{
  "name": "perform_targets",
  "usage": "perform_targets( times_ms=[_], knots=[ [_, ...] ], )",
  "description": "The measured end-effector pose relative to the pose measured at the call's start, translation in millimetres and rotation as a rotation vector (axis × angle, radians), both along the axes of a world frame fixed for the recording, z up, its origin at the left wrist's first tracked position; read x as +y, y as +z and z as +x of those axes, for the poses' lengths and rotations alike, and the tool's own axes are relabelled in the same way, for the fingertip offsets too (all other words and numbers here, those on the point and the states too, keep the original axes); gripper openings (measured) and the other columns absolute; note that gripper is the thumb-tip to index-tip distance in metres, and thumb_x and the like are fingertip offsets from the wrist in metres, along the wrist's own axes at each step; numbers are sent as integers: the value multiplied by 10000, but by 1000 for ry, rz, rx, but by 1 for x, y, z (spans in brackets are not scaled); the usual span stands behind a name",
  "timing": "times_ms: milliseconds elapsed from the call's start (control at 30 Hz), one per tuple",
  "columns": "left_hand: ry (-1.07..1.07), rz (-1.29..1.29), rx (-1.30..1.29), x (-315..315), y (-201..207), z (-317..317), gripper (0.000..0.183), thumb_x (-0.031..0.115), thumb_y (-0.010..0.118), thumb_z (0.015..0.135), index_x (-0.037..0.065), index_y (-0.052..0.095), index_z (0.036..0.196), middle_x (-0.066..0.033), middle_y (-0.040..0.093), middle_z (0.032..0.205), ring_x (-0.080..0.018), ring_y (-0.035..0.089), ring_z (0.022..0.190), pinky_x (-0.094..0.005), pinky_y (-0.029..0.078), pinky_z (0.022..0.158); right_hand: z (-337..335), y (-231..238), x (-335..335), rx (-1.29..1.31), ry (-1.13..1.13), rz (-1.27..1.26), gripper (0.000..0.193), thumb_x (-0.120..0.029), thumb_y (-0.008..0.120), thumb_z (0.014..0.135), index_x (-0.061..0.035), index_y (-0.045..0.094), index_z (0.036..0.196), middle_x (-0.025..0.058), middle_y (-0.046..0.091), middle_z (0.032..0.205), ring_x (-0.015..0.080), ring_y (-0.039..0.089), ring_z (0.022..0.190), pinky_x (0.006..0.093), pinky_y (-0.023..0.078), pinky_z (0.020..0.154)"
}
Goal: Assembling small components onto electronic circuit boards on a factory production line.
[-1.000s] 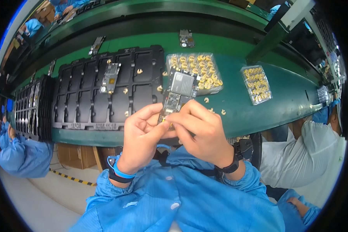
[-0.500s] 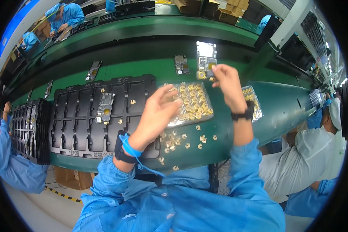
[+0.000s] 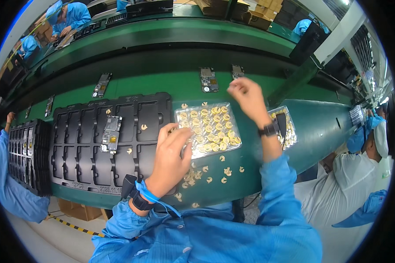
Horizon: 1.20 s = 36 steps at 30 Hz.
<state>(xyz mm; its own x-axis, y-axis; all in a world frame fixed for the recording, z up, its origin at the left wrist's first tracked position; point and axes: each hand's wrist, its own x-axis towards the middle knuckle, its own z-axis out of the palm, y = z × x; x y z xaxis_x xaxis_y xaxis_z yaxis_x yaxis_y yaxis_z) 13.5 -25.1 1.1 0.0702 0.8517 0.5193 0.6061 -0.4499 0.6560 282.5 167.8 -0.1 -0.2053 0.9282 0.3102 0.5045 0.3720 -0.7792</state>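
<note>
My left hand (image 3: 169, 160) rests its parted fingertips at the left edge of a clear plastic tray (image 3: 205, 152) with rows of small gold notched discs (image 3: 217, 118). Over the green belt, my right hand (image 3: 250, 98) has its fingers curled together; whether anything is between them is hidden. Just beyond those fingers lies a circuit board (image 3: 237, 70), partly covered by the hand. Another circuit board (image 3: 208, 80) lies to its left on the belt. On the black compartment tray (image 3: 85, 168) sits one more circuit board (image 3: 111, 135), with a few loose discs around it.
Loose notched discs (image 3: 191, 176) are scattered in front of the clear tray. A second clear tray (image 3: 291, 125) of discs lies by my right wrist. Stacked black trays (image 3: 30, 153) stand at the left, beside a co-worker's sleeve (image 3: 13, 188). A metal post (image 3: 294, 76) rises at the right.
The circuit board my right hand held up is now down on the belt, beyond my curled fingers. My left hand has drawn back slightly to the clear tray's left edge.
</note>
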Motion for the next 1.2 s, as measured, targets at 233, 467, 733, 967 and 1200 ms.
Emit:
perform_targets(
  times_ms=[233, 467, 733, 967, 1200],
  knots=[
    [38, 44, -115, -16, 9, 5, 231, -56, 695, 888, -26, 730, 1115, -184, 740, 1135, -429, 627, 1198, -483, 512, 1040, -23, 11, -67, -292, 173, 330, 248, -121, 792, 914, -17, 761, 1136, 131, 660, 1035, 297, 663, 960, 386, 535, 865],
    [60, 43, -278, -47, 22, 9, 205, -4, 696, 926, -18, 734, 1127, -152, 762, 1105, -319, 708, 1074, -398, 556, 915, -32, 33, -94, -90, 109, 46, 96, -12, 777, 896, 21, 712, 958, 82, 686, 956, 191, 667, 848, 312, 531, 764],
    [-458, -686, -1061, -84, 47, 6, 256, 158, 606, 1107, -48, 736, 1186, -124, 771, 1063, -172, 724, 926, -297, 562, 771, -54, 82, -204, 226, 589, 80, 117, -14, 830, 853, -14, 753, 941, 75, 685, 986, 193, 669, 902, 318, 529, 794],
    [-565, -775, -1421, -107, 46, 3, 158, 71, 694, 1044, -8, 683, 1181, -100, 744, 988, -145, 707, 866, -287, 546, 692, -65, 86, -237, 257, 485, 215, 246, -43, 890, 810, -22, 791, 1034, 91, 688, 975, 190, 662, 846, 307, 528, 730],
    [-342, -484, -1343, -118, 37, 12, 94, 14, 683, 1032, -33, 684, 1113, -164, 770, 988, -183, 737, 839, -293, 572, 683, -79, 71, -257, 262, 359, 305, 236, -4, 872, 831, 1, 795, 1054, 106, 719, 928, 151, 687, 733, 260, 513, 577]
  ],
)
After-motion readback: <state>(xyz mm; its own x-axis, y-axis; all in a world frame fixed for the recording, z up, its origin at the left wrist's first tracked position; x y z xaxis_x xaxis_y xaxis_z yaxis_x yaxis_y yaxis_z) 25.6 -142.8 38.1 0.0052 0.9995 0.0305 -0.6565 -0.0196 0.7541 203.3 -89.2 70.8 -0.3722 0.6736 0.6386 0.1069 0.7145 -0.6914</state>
